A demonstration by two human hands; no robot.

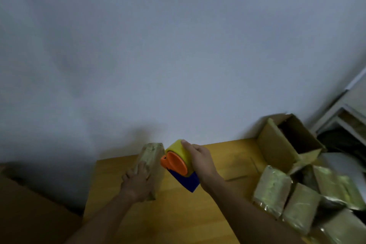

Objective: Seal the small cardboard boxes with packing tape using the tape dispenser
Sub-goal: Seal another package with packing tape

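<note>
A small cardboard box [153, 154] stands on the wooden table [178, 214] near the wall. My left hand [136, 182] lies on its near side, fingers spread along the top, holding it steady. My right hand [200, 162] grips a tape dispenser [179, 164] just right of the box: a yellow tape roll, an orange hub and a blue body. The dispenser is lifted off the table and hangs close to the box's right side. The view is blurred, so I cannot see any tape on the box.
Several small taped boxes [273, 188] are piled at the table's right edge. An open large carton [285, 140] stands at the back right, beside white shelving [340, 113]. A brown cardboard surface [29, 210] lies at the lower left. A grey wall fills the background.
</note>
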